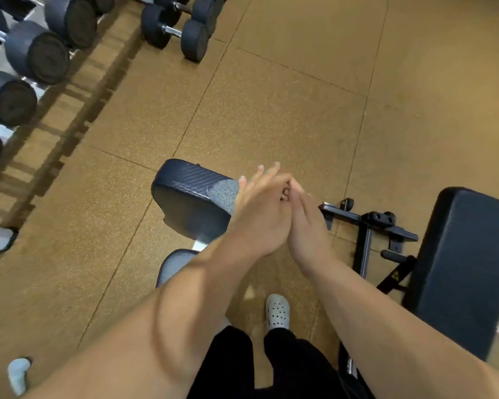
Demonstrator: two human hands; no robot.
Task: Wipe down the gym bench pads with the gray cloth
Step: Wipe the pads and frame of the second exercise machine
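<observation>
Head view shows your risk plainly: the gray cloth (224, 194) lies loose at the right end of the bench pad (185, 191), partly hidden behind your left hand (260, 214), and neither hand has it. It sits close to the pad's edge, so a careless reach could brush it off onto the floor (271, 96). The picture is smeared, so you could also misjudge where the cloth ends. Your left hand and right hand (308, 226) are pressed palm to palm above the pad, fingers mostly straight and pointing away from you, both released and gripping nothing I can see. The spot where the thumbs meet is too blurred to read. I judge the wiping is not under way
</observation>
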